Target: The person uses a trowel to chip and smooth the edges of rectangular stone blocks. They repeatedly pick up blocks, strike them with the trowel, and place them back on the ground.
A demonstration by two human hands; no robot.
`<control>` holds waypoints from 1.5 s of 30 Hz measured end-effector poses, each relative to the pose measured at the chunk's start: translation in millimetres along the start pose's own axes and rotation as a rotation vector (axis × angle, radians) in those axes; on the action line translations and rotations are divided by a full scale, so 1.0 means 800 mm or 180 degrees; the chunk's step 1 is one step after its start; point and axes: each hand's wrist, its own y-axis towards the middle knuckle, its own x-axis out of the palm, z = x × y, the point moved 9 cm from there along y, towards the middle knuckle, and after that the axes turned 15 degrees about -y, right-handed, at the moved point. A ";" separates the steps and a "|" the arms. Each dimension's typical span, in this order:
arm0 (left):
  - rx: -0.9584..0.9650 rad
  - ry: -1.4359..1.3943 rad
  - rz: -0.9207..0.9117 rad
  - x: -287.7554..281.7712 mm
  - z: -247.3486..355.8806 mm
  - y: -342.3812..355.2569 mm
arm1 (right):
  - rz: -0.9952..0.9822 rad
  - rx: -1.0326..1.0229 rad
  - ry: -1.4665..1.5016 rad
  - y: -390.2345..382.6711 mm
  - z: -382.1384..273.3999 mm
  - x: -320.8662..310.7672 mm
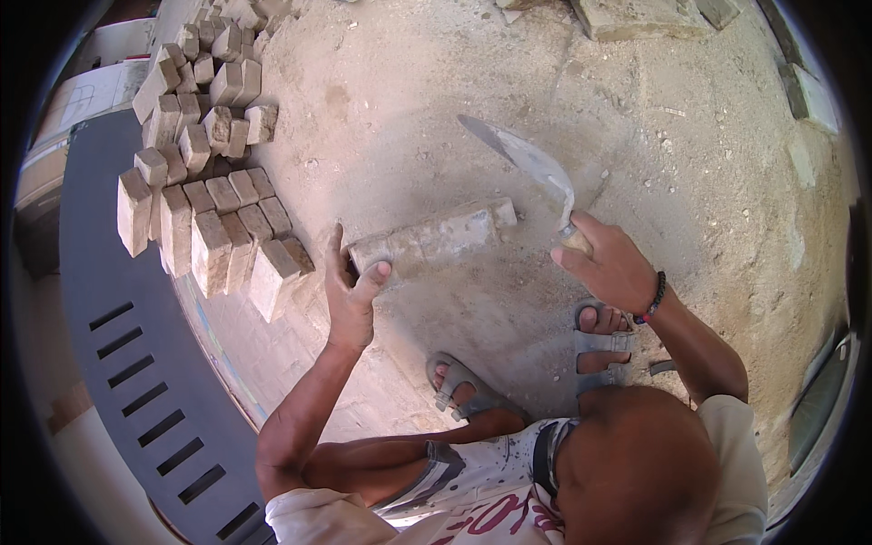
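On the sandy ground in front of me lies a row of dusty, worn bricks (436, 238), running slantwise with its right end farther away. My left hand (354, 295) clasps the left end of this row, thumb on the near side and fingers on the far side. Some of those fingers are hidden behind the end. In my right hand (613, 268), closed around its short handle, is a trowel (527, 162). Its curved, dusty metal blade points up and to the left, above the ground beyond the bricks' right end.
Several loose bricks (213, 136) are heaped and stacked at the left. Beside them runs a dark grey slotted panel (118, 227). My sandalled feet (463, 386) stand close on the near side. A slab (636, 16) lies at the far right, on the sandy ground.
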 end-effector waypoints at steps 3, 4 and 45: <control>0.0741 0.0408 -0.0231 0.035 0.022 -0.014 | -0.0174 -0.0341 -0.0347 -0.018 -0.055 -0.034; 0.0948 0.0621 -0.0354 0.047 0.021 -0.023 | -0.0301 -0.0301 -0.0243 -0.026 -0.070 -0.037; 0.1942 0.0962 -0.0604 0.098 -0.002 -0.089 | -0.1367 0.0502 -0.0303 -0.050 0.055 0.069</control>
